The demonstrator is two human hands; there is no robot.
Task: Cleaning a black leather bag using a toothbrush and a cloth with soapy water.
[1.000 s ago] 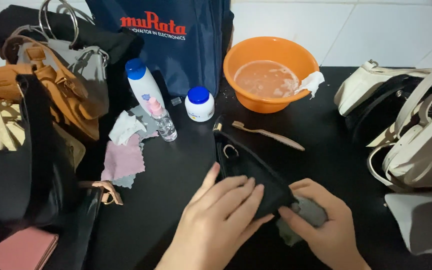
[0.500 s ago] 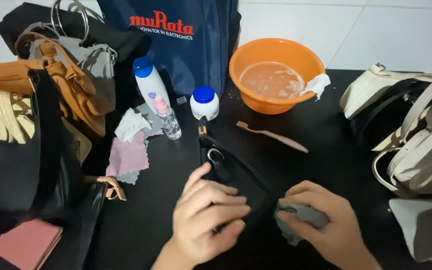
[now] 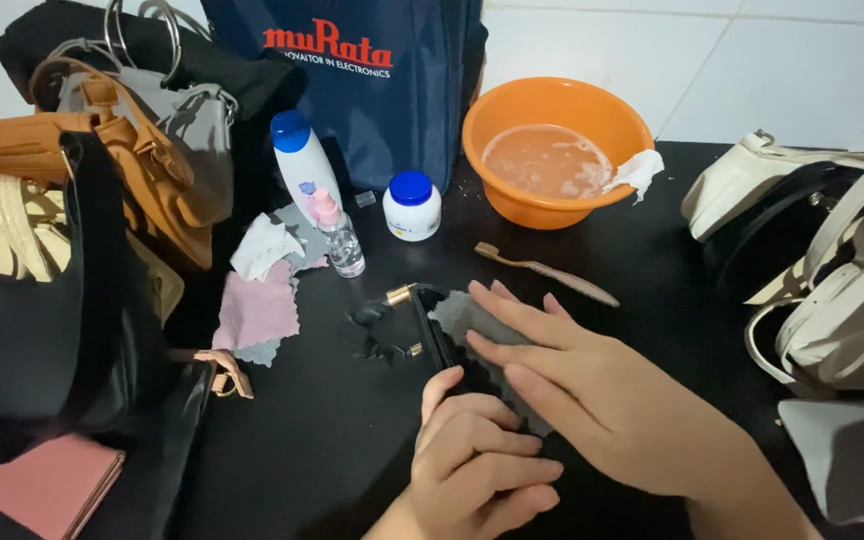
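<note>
The small black leather purse with gold clasp fittings (image 3: 430, 335) lay flat near the middle of the black tabletop (image 3: 332, 440); half a second before, it had stood tilted up under the left hand. The right hand (image 3: 592, 400), earlier bunched around the grey cleaning cloth (image 3: 467, 318) beside the purse, had moved onto it, fingers straight and together, pressing the cloth flat: wiping looked underway. The left hand (image 3: 477, 465) curled its fingers over the purse's near edge. Behind stood an orange plastic basin of cloudy water (image 3: 552, 150) against a white tiled wall (image 3: 752, 60).
</note>
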